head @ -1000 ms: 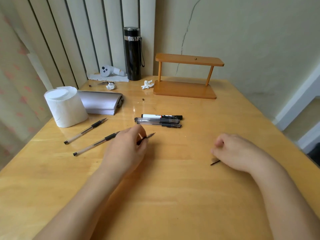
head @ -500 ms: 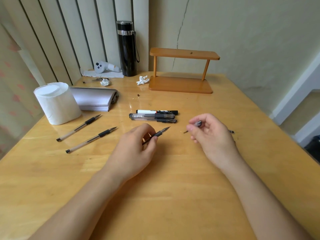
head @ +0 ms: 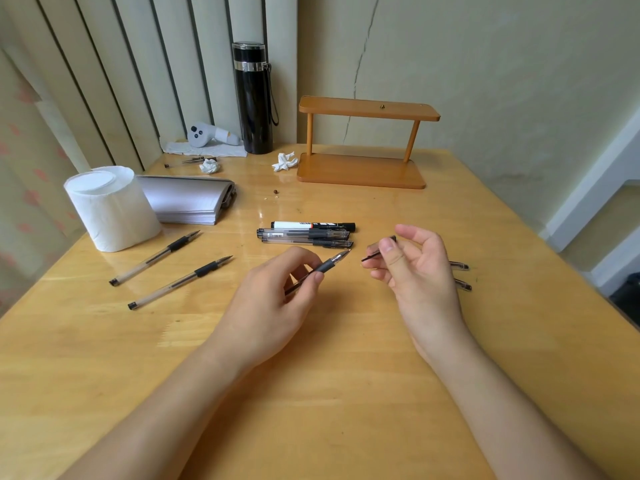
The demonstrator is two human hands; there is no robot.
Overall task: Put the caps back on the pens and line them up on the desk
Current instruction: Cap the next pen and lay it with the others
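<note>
Above mid-desk (head: pixel 346 393), the left hand (head: pixel 273 299) pinches an uncapped pen (head: pixel 325 266), tip toward the right hand (head: pixel 419 271), whose fingers grip a cap (head: pixel 375 251).

An uncapped gel pen (head: pixel 327 266) with a black grip is pinched at a slant, tip up and to the right, aimed at a clear cap (head: pixel 377 252) with a dark clip held just beside it. Three capped pens lie parallel mid-desk: a white-and-black marker (head: pixel 311 225), then two clear gel pens (head: pixel 301 233) (head: pixel 308 242). Two uncapped pens (head: pixel 156 258) (head: pixel 180 282) lie diagonally at left. Two loose caps (head: pixel 459 265) (head: pixel 463 285) lie at right.
</note>
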